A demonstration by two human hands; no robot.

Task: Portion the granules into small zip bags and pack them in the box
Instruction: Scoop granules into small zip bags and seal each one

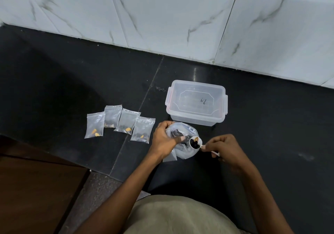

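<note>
1. Far left, near edge: brown wooden surface (36, 188) beside the black stone counter (72, 71); white marble-look wall tiles (162, 16) run along the far side.
2. Left of centre on the counter: 4 small zip bags in a loose row, lying flat, edges overlapping or touching. 1st bag (94, 125) farthest left w/ yellow bits at its near end; 2nd bag (112, 116) a bit farther back; 3rd bag (126, 120) w/ dark granules + a yellow bit; 4th bag (142, 129) nearest the hands, dark granules + a yellow bit at its bottom.
3. Left hand (165, 139): fingers curled round the mouth of a big clear supply bag (182, 152), thumb stretched across toward the scoop. The bag sits on the counter just near of the box, w/ dark granules visible inside.
4. Small white scoop (195, 142): at the supply bag's mouth, bowl loaded w/ dark granules (196, 144) + a yellow piece.
5. Right hand (222, 148): fingertips pinching the scoop's handle, other fingers curled in.
6. Clear plastic box (197, 103): far side of the hands, right of the small bags, open, no bags in it; clip latches on both ends. A scribble shows on its base; can't read it.
7. Near edge, centre: person's beige top (180, 215), both bare forearms reaching in.
</note>
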